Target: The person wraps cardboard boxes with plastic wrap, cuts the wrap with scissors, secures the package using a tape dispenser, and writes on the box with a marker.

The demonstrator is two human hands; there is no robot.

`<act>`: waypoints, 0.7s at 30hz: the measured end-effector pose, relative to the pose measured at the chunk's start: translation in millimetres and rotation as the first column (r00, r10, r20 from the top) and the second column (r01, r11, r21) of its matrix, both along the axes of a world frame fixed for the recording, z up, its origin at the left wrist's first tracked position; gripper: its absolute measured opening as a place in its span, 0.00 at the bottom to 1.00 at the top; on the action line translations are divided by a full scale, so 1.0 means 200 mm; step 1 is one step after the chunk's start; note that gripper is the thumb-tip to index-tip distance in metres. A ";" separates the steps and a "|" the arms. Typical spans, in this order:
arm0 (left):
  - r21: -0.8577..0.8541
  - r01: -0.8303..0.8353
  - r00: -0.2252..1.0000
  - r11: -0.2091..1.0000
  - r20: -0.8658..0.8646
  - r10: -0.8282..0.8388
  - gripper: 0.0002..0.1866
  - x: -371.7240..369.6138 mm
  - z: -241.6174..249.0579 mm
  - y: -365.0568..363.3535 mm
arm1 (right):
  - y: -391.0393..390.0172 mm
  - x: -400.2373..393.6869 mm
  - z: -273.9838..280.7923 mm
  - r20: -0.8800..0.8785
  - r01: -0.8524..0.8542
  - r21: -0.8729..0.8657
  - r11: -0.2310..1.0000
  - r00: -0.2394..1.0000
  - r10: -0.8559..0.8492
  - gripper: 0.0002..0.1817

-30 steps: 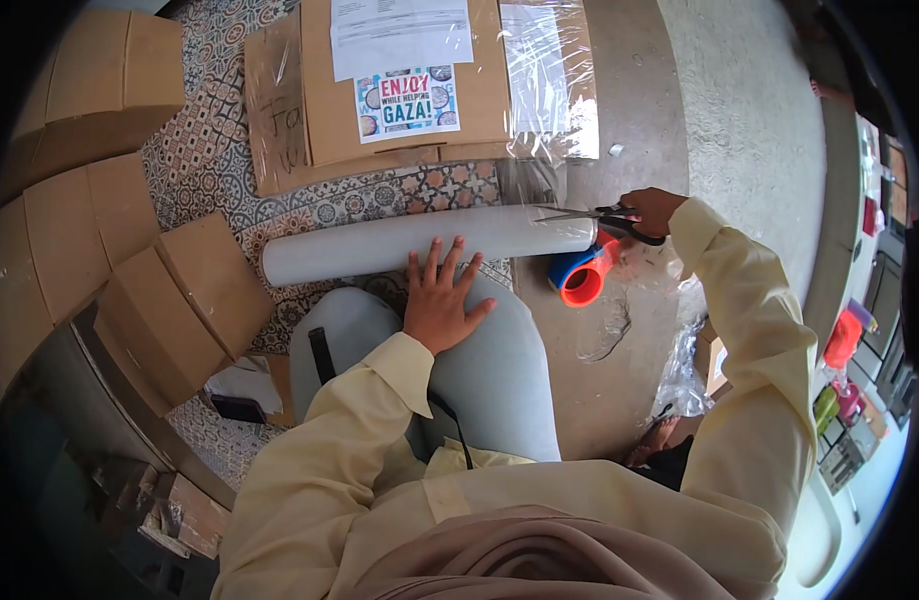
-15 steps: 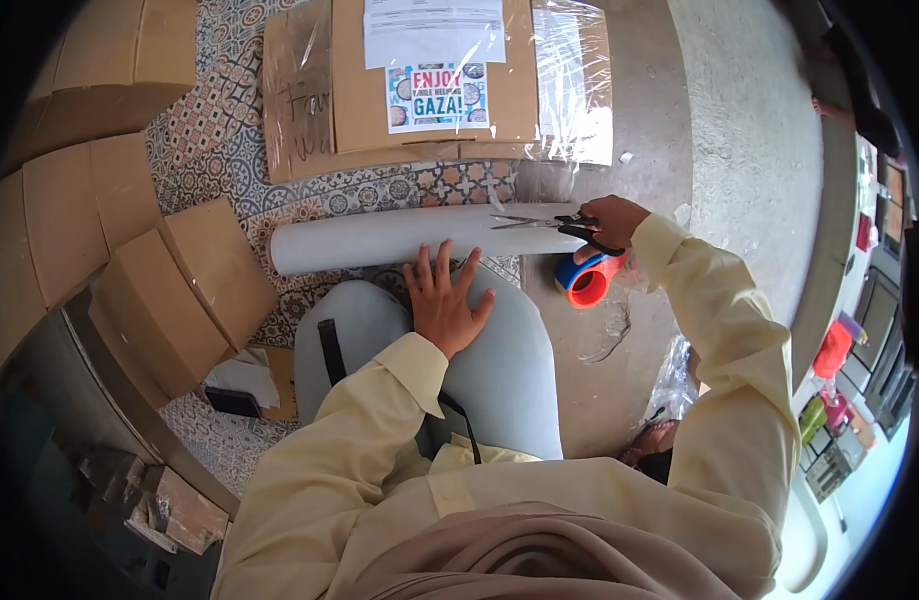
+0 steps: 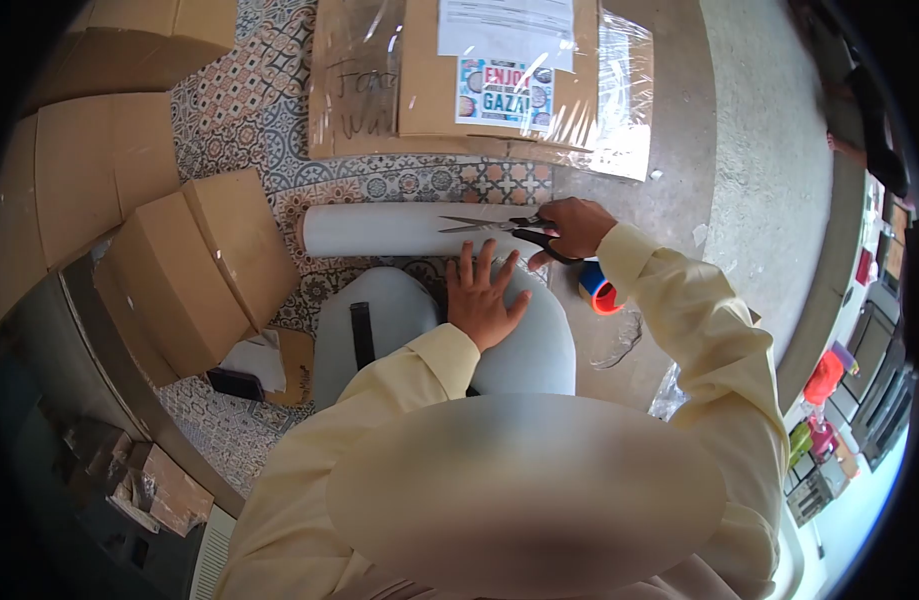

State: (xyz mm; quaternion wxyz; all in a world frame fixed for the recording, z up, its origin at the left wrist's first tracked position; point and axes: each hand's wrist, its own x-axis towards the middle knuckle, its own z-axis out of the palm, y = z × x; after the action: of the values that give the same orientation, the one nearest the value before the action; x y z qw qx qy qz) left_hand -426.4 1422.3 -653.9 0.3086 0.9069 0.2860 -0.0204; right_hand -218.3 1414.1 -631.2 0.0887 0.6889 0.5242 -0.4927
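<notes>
My right hand (image 3: 576, 228) grips a pair of scissors (image 3: 528, 223) with black handles. The blades are parted and point left, above a long whitish roll of plastic film (image 3: 369, 230) lying across the floor in front of my knees. My left hand (image 3: 487, 300) is spread out flat over my knee, fingertips at the near side of the roll, just below the scissors. Close under my right wrist is a red and blue tape dispenser (image 3: 605, 298), partly hidden by the sleeve.
A film-wrapped cardboard box (image 3: 419, 120) with papers on top stands beyond the roll. More cardboard boxes (image 3: 179, 270) crowd the left side. Near them lies a dark phone (image 3: 235, 384). Patterned tiles meet plain concrete on the right. A blurred oval covers the lower middle.
My right hand has moved left along the roll with the scissors, away from the tape dispenser. My left hand stays spread at my knee. The whole view has shifted.
</notes>
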 end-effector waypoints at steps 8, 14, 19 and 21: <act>-0.270 -0.065 0.980 0.961 0.165 0.113 0.23 -0.03 -0.09 -0.02 | 0.52 -0.60 -0.05 -0.017 0.016 0.040 0.999 1.000 -0.015 0.33; -0.398 0.015 0.954 0.917 0.280 0.105 0.21 -0.08 -0.10 0.00 | 0.84 -0.82 -0.03 -0.297 0.109 -0.137 0.985 0.944 -0.146 0.41; -0.267 0.109 0.987 0.958 0.145 -0.072 0.22 -0.11 0.00 0.12 | 0.48 -0.38 0.20 -0.777 0.596 0.210 0.775 0.583 -0.237 0.20; -0.601 0.043 0.925 0.798 0.326 0.195 0.10 -0.13 0.04 0.26 | 0.18 -0.06 0.13 -0.571 0.809 0.534 0.244 0.558 -0.602 0.17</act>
State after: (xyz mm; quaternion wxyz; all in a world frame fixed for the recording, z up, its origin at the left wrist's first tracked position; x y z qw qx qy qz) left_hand -453.4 1474.2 -644.9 0.6273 0.7377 0.2380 0.0750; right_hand -230.3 1449.6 -604.7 -0.5060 0.7492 0.3121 -0.2921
